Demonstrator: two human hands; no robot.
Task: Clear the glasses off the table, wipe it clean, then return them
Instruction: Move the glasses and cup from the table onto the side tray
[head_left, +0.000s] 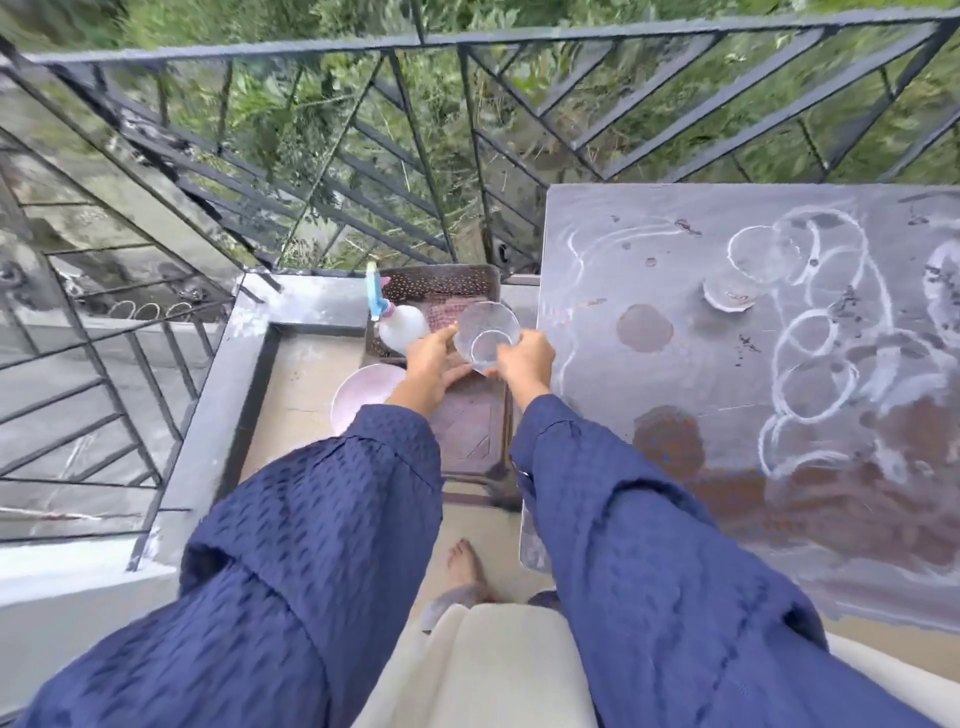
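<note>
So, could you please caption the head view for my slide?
The left hand and right hand hold a clear glass over the tray beside the ring-stained table.

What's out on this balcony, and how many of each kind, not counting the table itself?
Glasses: 2, a held glass and a glass on the table
Spray bottle: 1
Pink plate: 1
Tray: 1
Total: 5
</note>
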